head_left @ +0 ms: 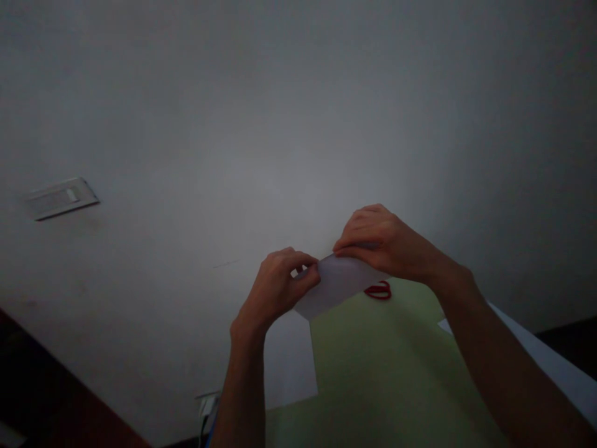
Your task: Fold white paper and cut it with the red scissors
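Note:
Between my hands a white sheet of paper (342,280) is held up above the table. My left hand (284,283) pinches its upper edge between thumb and fingers. A short way to the right, my right hand (373,239) grips the same edge, fingers pressed together. The sheet hangs down from both hands, its lower edge over the green tabletop. Red-handled scissors (379,290) lie on the table just below the sheet, partly hidden by it. Another white sheet (290,361) lies flat on the table beside my left forearm.
The green table (373,367) stands against a pale wall (280,124). More white paper (536,348) lies at the right, partly behind my right forearm. A switch plate (63,199) is on the wall at left, and a socket with a cable (208,406) is low down.

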Available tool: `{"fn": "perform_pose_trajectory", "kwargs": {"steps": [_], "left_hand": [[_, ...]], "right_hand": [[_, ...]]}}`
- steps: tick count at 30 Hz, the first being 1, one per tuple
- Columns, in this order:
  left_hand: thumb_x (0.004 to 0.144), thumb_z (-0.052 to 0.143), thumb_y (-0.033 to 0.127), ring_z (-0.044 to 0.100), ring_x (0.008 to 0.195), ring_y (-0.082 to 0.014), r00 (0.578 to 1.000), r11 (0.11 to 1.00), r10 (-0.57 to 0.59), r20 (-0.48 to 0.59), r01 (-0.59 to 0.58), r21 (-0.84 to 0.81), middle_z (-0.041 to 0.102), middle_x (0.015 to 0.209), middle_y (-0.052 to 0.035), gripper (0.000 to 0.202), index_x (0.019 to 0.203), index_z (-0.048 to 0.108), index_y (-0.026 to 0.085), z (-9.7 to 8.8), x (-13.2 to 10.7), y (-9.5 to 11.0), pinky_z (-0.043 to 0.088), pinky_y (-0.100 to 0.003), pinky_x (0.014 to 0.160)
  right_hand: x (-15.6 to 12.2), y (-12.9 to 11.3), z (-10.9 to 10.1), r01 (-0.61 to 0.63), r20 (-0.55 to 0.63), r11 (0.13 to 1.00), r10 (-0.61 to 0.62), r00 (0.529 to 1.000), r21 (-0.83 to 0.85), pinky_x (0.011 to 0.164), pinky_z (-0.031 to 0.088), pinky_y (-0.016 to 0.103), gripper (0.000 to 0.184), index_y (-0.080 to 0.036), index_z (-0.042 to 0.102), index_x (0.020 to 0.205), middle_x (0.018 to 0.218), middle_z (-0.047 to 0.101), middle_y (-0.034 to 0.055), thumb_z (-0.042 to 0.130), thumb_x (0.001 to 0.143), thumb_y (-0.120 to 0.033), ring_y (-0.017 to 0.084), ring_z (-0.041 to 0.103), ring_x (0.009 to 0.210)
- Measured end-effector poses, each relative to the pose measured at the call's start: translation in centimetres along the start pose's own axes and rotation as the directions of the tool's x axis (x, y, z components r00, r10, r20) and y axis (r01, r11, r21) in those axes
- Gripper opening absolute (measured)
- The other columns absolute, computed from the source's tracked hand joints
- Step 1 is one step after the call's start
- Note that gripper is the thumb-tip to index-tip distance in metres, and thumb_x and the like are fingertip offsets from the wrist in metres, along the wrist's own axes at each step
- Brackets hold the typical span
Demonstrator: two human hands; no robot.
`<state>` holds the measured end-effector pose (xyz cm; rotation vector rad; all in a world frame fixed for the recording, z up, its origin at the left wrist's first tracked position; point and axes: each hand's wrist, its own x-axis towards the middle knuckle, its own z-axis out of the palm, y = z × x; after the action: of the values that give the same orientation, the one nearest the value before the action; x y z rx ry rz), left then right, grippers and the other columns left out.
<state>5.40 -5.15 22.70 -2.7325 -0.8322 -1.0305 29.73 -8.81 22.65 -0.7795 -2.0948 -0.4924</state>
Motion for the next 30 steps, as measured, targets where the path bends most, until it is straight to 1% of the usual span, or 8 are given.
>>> {"fn": "perform_pose_trajectory", "kwargs": {"steps": [9,18,20,22,25,27,28,30], "left_hand": [[0.083,0.060,0.019,0.063,0.067,-0.0163,1.000,1.000,-0.001,0.023,0.001,-0.014,0.073,0.073,-0.0033,0.018,0.079,0.078,0.020,-0.2,-0.4,-0.9,0.046,-0.029,0.067],[0.082,0.062,0.022,0.067,0.067,-0.0175,0.997,0.997,-0.081,0.001,0.081,-0.004,0.078,0.075,-0.0031,0.019,0.080,0.081,0.023,-1.0,-1.4,-3.1,0.048,-0.028,0.065],[0.081,0.064,0.025,0.068,0.066,-0.0185,0.991,0.991,-0.130,-0.010,0.130,0.027,0.079,0.075,-0.0039,0.018,0.078,0.081,0.024,-1.4,-1.9,-4.3,0.049,-0.028,0.063],[0.080,0.064,0.029,0.067,0.063,-0.0192,0.980,0.980,-0.189,-0.057,0.192,0.051,0.077,0.070,-0.0039,0.019,0.077,0.081,0.024,-1.8,-2.2,-5.5,0.048,-0.029,0.061],[0.081,0.064,0.035,0.067,0.062,-0.0198,0.941,0.955,-0.288,-0.179,0.295,0.012,0.078,0.073,-0.0052,0.021,0.078,0.081,0.023,-2.0,-2.1,-6.5,0.049,-0.030,0.062],[0.083,0.065,0.045,0.067,0.066,-0.0206,0.899,0.924,-0.381,-0.217,0.362,-0.124,0.080,0.084,-0.0083,0.029,0.083,0.080,0.020,-1.7,-1.6,-6.2,0.051,-0.031,0.064],[0.083,0.065,0.052,0.068,0.070,-0.0212,0.873,0.889,-0.442,-0.206,0.394,-0.235,0.080,0.090,-0.0107,0.037,0.086,0.079,0.018,-1.4,-1.2,-5.8,0.051,-0.031,0.064],[0.086,0.058,0.065,0.069,0.074,-0.0221,0.797,0.731,-0.581,-0.162,0.424,-0.535,0.079,0.103,-0.0161,0.056,0.100,0.076,0.014,-0.6,-0.4,-4.7,0.052,-0.031,0.061]], "right_hand": [[-1.0,1.1,-1.2,-0.060,-0.092,0.987,0.074,0.993,0.150,0.085,0.048,0.040,0.012,-0.029,0.081,0.087,0.084,0.079,0.0015,0.071,0.092,-0.033,0.022,0.069,0.083],[-3.8,3.9,-2.0,-0.229,-0.173,0.948,0.269,0.947,0.220,0.080,0.052,0.042,0.010,-0.033,0.081,0.087,0.089,0.079,0.0016,0.074,0.088,-0.041,0.025,0.069,0.086],[-4.5,4.4,-2.3,-0.302,-0.231,0.932,0.344,0.910,0.199,0.077,0.051,0.042,0.012,-0.032,0.081,0.086,0.089,0.078,0.0025,0.074,0.087,-0.041,0.026,0.069,0.083],[-4.9,4.7,-2.4,-0.378,-0.318,0.905,0.422,0.849,0.193,0.075,0.051,0.041,0.012,-0.030,0.080,0.084,0.087,0.078,0.0032,0.075,0.087,-0.041,0.026,0.068,0.081],[-4.6,5.0,-2.1,-0.460,-0.395,0.857,0.515,0.761,0.231,0.078,0.053,0.042,0.012,-0.027,0.080,0.082,0.086,0.079,0.0038,0.077,0.083,-0.038,0.027,0.070,0.083],[-3.9,5.1,-1.4,-0.489,-0.426,0.826,0.563,0.708,0.280,0.079,0.054,0.043,0.013,-0.025,0.080,0.083,0.087,0.079,0.0044,0.078,0.081,-0.038,0.028,0.072,0.084],[-3.5,5.0,-1.0,-0.494,-0.437,0.810,0.586,0.682,0.315,0.079,0.055,0.043,0.014,-0.025,0.080,0.084,0.088,0.079,0.0048,0.078,0.081,-0.038,0.028,0.072,0.084],[-2.6,4.9,0.1,-0.488,-0.440,0.770,0.636,0.634,0.411,0.077,0.056,0.043,0.016,-0.026,0.080,0.087,0.091,0.080,0.0053,0.078,0.081,-0.040,0.028,0.072,0.085]]}}
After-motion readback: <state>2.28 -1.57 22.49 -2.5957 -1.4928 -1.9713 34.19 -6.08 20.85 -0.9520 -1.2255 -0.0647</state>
